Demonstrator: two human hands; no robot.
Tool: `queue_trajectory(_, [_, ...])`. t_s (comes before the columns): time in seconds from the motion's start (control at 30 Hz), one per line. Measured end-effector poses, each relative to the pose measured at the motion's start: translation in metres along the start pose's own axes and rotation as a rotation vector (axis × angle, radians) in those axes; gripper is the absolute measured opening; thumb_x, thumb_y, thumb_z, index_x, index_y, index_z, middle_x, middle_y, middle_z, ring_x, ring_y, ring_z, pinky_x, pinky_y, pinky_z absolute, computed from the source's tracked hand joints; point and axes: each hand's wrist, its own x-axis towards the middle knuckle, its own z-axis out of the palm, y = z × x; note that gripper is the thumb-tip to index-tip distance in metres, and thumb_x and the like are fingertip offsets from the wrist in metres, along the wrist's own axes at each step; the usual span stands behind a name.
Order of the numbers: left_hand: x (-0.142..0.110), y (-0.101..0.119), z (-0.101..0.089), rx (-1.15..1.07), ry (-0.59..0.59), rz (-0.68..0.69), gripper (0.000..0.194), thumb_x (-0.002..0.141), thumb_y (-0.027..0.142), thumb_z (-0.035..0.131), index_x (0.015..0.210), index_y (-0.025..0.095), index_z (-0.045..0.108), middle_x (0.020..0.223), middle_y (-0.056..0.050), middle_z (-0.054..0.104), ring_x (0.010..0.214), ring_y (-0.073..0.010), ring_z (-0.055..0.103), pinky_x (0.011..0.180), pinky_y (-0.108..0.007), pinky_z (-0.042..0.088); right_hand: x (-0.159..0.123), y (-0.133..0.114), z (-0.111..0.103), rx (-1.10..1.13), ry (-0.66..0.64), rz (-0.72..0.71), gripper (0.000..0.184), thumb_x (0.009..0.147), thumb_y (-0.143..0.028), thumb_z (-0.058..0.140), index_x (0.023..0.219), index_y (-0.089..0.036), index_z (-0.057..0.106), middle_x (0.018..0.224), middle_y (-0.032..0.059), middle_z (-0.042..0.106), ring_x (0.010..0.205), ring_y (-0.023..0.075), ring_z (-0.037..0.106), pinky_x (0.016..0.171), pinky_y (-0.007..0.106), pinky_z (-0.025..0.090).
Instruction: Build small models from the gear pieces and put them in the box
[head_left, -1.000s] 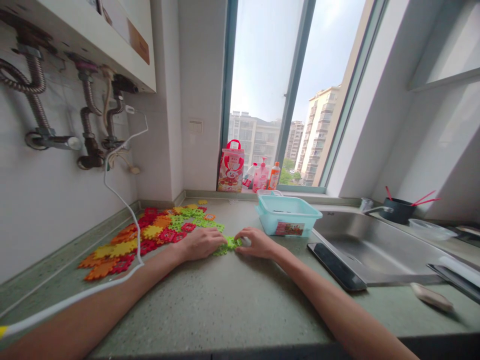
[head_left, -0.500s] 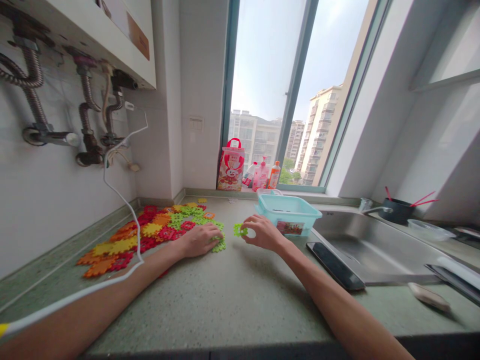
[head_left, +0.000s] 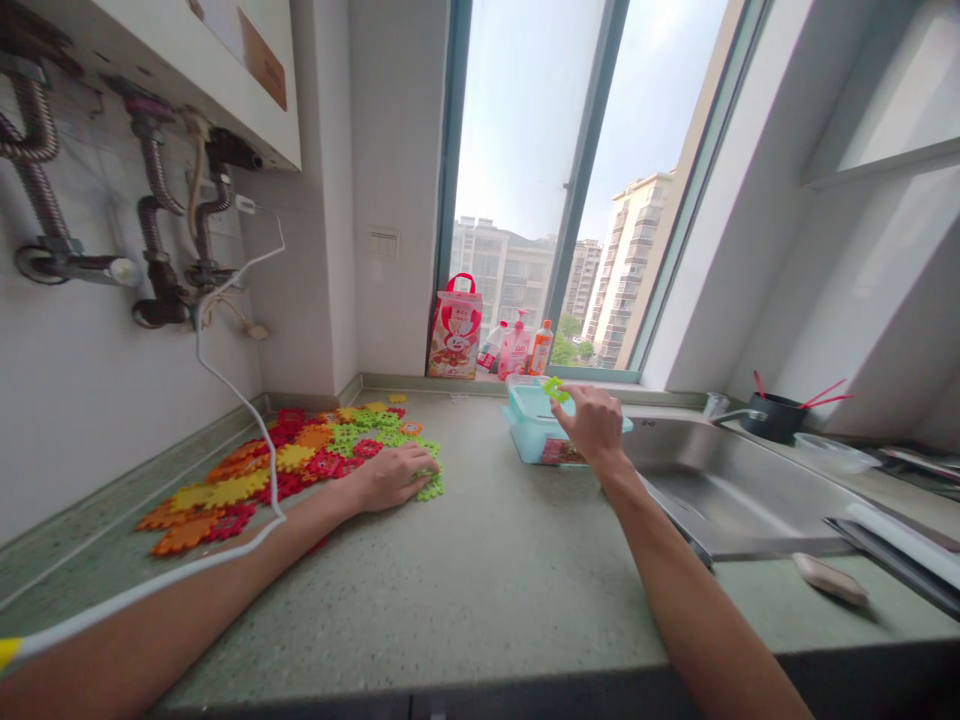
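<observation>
Between the thumb and fingers of my right hand (head_left: pixel 590 420) is a light-green interlocking plastic toy piece (head_left: pixel 555 389) with a notched edge. That hand is raised over a light-blue plastic box (head_left: pixel 528 440) and hides part of it. My left hand (head_left: pixel 391 478) lies on the counter at the right end of a heap of similar toy pieces (head_left: pixel 294 457) in red, orange, yellow and green. Its fingers are slightly bent, with the thumb apart, and rest on green pieces (head_left: pixel 431 486). What lies beneath the palm is hidden.
A white cable (head_left: pixel 264 440) hangs across the heap and over my left forearm. Right of the box is a steel sink (head_left: pixel 735 480), with a dark phone (head_left: pixel 690 540) partly behind my right arm. Bottles (head_left: pixel 516 348) and a red-handled package (head_left: pixel 454 335) stand by the window.
My right hand has moved right and up from the counter to above the box, carrying the green toy piece. The left hand stays at the heap. The view has shifted slightly.
</observation>
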Motion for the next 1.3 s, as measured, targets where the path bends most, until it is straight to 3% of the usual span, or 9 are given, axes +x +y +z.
queue_trajectory(0.27, [-0.001, 0.002, 0.000, 0.015, -0.007, -0.024, 0.017, 0.102, 0.021, 0.057, 0.113, 0.022, 0.070, 0.110, -0.007, 0.073, 0.108, -0.0223, 0.067, 0.100, -0.033, 0.051, -0.003, 0.003, 0.009, -0.020, -0.359, 0.149, 0.044, 0.104, -0.051, 0.048, 0.107, -0.024, 0.082, 0.103, 0.0134, 0.079, 0.091, 0.0279, 0.072, 0.082, 0.037, 0.047])
queue_trajectory(0.33, [-0.001, 0.003, 0.000, 0.016, -0.011, -0.027, 0.017, 0.102, 0.021, 0.058, 0.113, 0.022, 0.070, 0.109, -0.007, 0.073, 0.109, -0.0222, 0.067, 0.100, -0.032, 0.051, -0.002, 0.004, 0.007, -0.011, -0.367, 0.141, 0.047, 0.104, -0.053, 0.048, 0.099, -0.023, 0.083, 0.100, 0.0134, 0.079, 0.090, 0.0283, 0.072, 0.083, 0.038, 0.047])
queue_trajectory(0.4, [-0.001, 0.003, -0.001, 0.012, -0.010, -0.029, 0.017, 0.103, 0.021, 0.058, 0.113, 0.022, 0.071, 0.108, -0.007, 0.073, 0.109, -0.0223, 0.067, 0.100, -0.032, 0.051, -0.001, 0.001, 0.005, 0.010, -0.274, 0.107, 0.044, 0.102, -0.052, 0.051, 0.096, -0.022, 0.083, 0.102, 0.0135, 0.078, 0.093, 0.0292, 0.071, 0.087, 0.041, 0.047])
queue_trajectory(0.5, [0.000, 0.003, 0.000, -0.001, -0.004, -0.031, 0.018, 0.104, 0.025, 0.057, 0.113, 0.022, 0.073, 0.107, -0.008, 0.074, 0.107, -0.0224, 0.068, 0.100, -0.033, 0.051, -0.002, -0.017, 0.000, 0.114, -0.051, -0.021, 0.034, 0.101, -0.042, 0.055, 0.103, -0.021, 0.081, 0.113, 0.0133, 0.076, 0.109, 0.0319, 0.065, 0.098, 0.044, 0.045])
queue_trajectory(0.57, [0.001, 0.003, 0.000, -0.007, -0.013, -0.031, 0.022, 0.105, 0.029, 0.056, 0.114, 0.022, 0.074, 0.107, -0.008, 0.074, 0.107, -0.0229, 0.068, 0.101, -0.035, 0.051, -0.010, -0.040, 0.000, 0.249, 0.001, -0.160, 0.028, 0.102, -0.036, 0.056, 0.108, -0.022, 0.079, 0.118, 0.0125, 0.074, 0.115, 0.0309, 0.063, 0.102, 0.044, 0.044])
queue_trajectory(0.7, [0.003, 0.006, 0.001, -0.010, -0.038, -0.034, 0.028, 0.105, 0.024, 0.051, 0.118, 0.022, 0.076, 0.111, -0.008, 0.075, 0.110, -0.0239, 0.067, 0.102, -0.037, 0.051, -0.042, -0.100, 0.010, 0.553, -0.224, -0.478, 0.020, 0.103, -0.035, 0.059, 0.106, -0.024, 0.076, 0.111, 0.0096, 0.074, 0.102, 0.0245, 0.066, 0.097, 0.039, 0.049])
queue_trajectory(0.87, [0.003, 0.005, 0.001, -0.018, -0.054, -0.028, 0.045, 0.084, 0.004, 0.055, 0.118, 0.024, 0.077, 0.114, -0.006, 0.073, 0.110, -0.0236, 0.067, 0.101, -0.035, 0.051, -0.076, -0.146, 0.028, 0.716, -0.461, -0.719, 0.019, 0.097, -0.038, 0.071, 0.110, -0.026, 0.077, 0.111, 0.0080, 0.074, 0.103, 0.0234, 0.068, 0.097, 0.036, 0.051])
queue_trajectory(1.13, [0.000, 0.006, -0.003, 0.041, -0.020, -0.076, 0.037, 0.085, 0.015, 0.063, 0.118, 0.026, 0.079, 0.097, -0.006, 0.068, 0.093, -0.0226, 0.065, 0.089, -0.034, 0.049, -0.076, -0.132, 0.036, 0.834, -0.547, -0.600, 0.020, 0.090, -0.042, 0.081, 0.099, -0.024, 0.078, 0.115, 0.0083, 0.072, 0.108, 0.0233, 0.069, 0.100, 0.036, 0.053])
queue_trajectory(1.3, [-0.002, 0.004, -0.003, 0.016, -0.005, -0.072, 0.035, 0.085, 0.017, 0.066, 0.116, 0.024, 0.079, 0.099, -0.006, 0.070, 0.095, -0.0237, 0.065, 0.092, -0.035, 0.050, -0.073, -0.121, 0.045, 0.832, -0.600, -0.531, 0.011, 0.091, -0.032, 0.079, 0.099, -0.024, 0.078, 0.113, 0.0076, 0.075, 0.109, 0.0230, 0.070, 0.101, 0.036, 0.053])
